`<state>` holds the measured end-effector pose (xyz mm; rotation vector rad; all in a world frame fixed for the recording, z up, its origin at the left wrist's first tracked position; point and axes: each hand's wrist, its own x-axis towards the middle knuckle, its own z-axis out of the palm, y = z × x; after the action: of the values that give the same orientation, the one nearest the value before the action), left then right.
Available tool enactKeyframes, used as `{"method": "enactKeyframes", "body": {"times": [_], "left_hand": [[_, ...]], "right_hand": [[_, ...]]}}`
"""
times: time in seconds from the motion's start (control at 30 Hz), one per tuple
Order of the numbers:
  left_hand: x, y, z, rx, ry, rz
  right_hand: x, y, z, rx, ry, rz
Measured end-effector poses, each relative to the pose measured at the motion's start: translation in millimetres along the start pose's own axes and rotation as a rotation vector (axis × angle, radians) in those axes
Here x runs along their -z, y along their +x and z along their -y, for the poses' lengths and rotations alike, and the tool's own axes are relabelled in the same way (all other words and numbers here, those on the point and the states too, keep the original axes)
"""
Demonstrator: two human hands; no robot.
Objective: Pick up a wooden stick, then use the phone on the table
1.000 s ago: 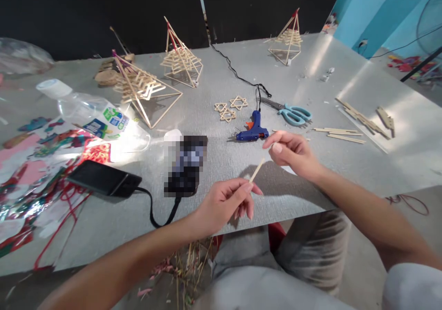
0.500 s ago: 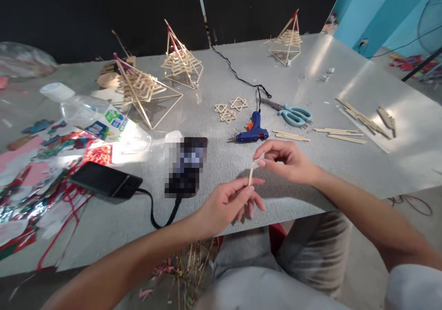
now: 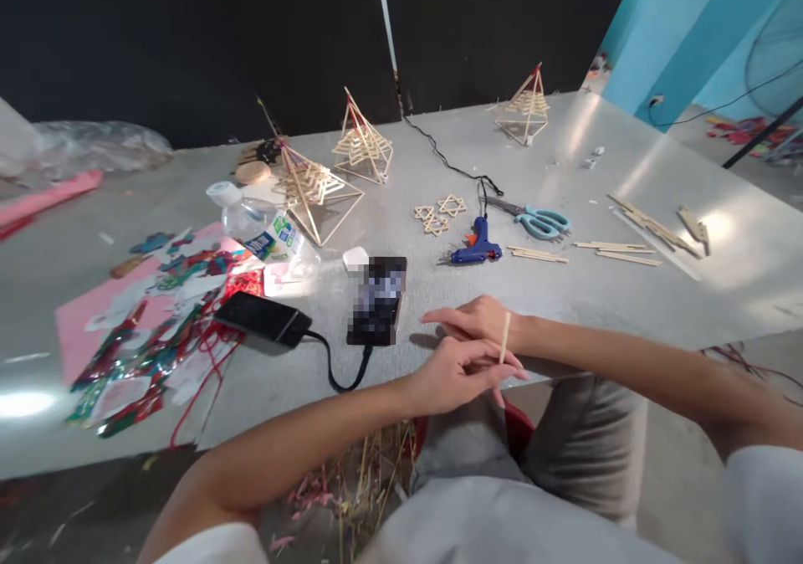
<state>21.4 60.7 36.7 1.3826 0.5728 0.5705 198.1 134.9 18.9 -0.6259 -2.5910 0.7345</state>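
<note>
A short thin wooden stick [image 3: 505,338] stands nearly upright, pinched between the thumb and fingers of my left hand [image 3: 457,371] by the table's front edge. Just beyond it, my right hand [image 3: 480,319] reaches across to the left, its index finger stretched out and nothing seen in it. That finger points toward a phone [image 3: 376,300] with a lit, blurred screen, a short gap away. The other fingers of the right hand are partly hidden. A black cable joins the phone to a dark rectangular device [image 3: 262,320] on its left.
A blue glue gun [image 3: 478,246] lies before scissors [image 3: 543,221] and three small stick stars [image 3: 436,223]. Loose sticks [image 3: 618,250] are at right. Stick pyramids [image 3: 364,146] stand at the back. A plastic bottle [image 3: 267,229] and shiny scraps [image 3: 156,321] occupy the left.
My right hand has left the stick's tip and swung left toward the phone, passing beyond my left hand. The left hand keeps the stick, now lower in view and further right.
</note>
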Motion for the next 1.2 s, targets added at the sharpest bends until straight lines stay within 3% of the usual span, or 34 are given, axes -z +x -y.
{"method": "enactKeyframes", "body": {"times": [0.1,0.23,0.33,0.57,0.83,1.2], "left_hand": [[0.6,1,-1,-0.005,0.041,-0.022],[2.4,-3,-7,-0.025,0.039,0.039],[3.7,-7,-7,-0.015,0.108,0.134],[3.3,-5,0,-0.099,0.267,0.125],[6.0,-6,-6,0.011,0.287,0.174],[4.8,-7,1,-0.203,0.636,0.241]], "right_hand": [[2,25,4,0.067,-0.127,0.127],[-3,54,8,0.014,-0.279,0.119],[-16,63,6,0.055,-0.360,0.115],[-23,62,2,0.214,-0.410,0.093],[-21,60,3,0.236,-0.392,0.084],[-24,58,3,0.261,-0.384,0.113]]}}
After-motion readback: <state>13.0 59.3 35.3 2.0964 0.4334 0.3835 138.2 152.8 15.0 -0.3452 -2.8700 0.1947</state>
